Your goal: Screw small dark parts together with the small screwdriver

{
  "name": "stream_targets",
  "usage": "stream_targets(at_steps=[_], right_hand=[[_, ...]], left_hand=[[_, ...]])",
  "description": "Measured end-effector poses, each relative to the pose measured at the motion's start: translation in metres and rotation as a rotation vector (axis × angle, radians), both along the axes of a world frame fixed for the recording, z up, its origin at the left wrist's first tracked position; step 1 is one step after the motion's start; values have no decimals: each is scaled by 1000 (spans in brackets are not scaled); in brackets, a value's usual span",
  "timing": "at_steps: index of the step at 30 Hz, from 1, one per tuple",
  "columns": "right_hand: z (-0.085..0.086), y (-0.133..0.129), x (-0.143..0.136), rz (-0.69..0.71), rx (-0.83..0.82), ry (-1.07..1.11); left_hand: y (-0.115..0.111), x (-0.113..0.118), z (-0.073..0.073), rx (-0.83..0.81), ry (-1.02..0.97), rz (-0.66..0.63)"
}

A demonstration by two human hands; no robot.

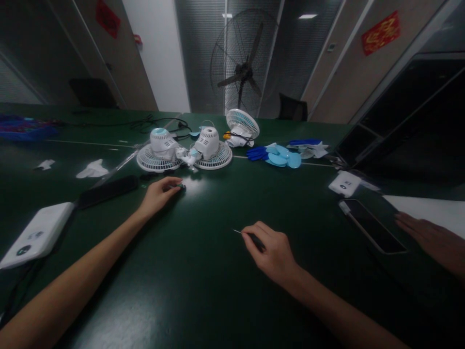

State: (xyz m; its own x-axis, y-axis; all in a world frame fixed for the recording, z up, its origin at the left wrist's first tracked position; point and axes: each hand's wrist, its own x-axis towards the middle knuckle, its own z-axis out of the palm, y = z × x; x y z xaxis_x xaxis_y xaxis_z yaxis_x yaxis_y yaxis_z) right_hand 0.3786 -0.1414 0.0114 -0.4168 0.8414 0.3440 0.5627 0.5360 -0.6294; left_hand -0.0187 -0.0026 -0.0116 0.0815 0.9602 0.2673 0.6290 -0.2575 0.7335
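Observation:
My right hand (271, 249) is closed around the black handle of a screwdriver (258, 241), whose thin metal shaft points left just over the table. Further forward and to the left, my left hand (160, 194) pinches a small green and dark part (182, 186) at its fingertips; the part is too small to make out its kind. Beyond that hand lie two white fans, a left one (160, 157) and a right one (214, 155), face down with their motor housings up. A third fan (241, 123) rests tilted behind them.
Light blue fan blades (281, 156) lie beside blue gloves (257, 153). A black phone (372, 225) and white device (344, 184) are on the right, near another person's hand (432, 240). On the left are a white power bank-like box (38, 232) and a dark elongated object (109, 190).

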Motion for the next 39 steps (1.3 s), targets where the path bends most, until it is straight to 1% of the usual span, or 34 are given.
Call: stream_targets(at_steps=[5,8,11,15,17,20,24,26,28,30,32,39], right_hand=[[-1,0,0,-11,7,-10],[-2,-1,0,-6,6,-10],[-3,-1,0,-16,25,-18],[-3,0,0,-22,43,-34],[-2,-1,1,-17,41,-42],[0,-1,0,5,37,-55],[1,-1,-2,42,44,-106],[1,-1,-2,55,48,-119],[1,-2,-3,71,48,-119],[1,-2,-3,85,47,-116],[1,-3,-3,91,49,-119],[2,-3,-2,112,24,-165]], left_hand=[[-1,3,2,-19,-37,-8],[-2,4,4,-43,-27,14],[-1,3,1,-57,-24,36],[1,0,0,-78,-52,6],[-1,3,4,-117,-51,-52],[-14,21,14,-161,-13,-221],[-47,67,25,-122,86,-488],[-67,91,27,-109,107,-607],[-85,110,28,-98,108,-689],[-96,121,27,-94,110,-743],[-102,126,26,-89,117,-773],[-103,125,24,-104,100,-792]])
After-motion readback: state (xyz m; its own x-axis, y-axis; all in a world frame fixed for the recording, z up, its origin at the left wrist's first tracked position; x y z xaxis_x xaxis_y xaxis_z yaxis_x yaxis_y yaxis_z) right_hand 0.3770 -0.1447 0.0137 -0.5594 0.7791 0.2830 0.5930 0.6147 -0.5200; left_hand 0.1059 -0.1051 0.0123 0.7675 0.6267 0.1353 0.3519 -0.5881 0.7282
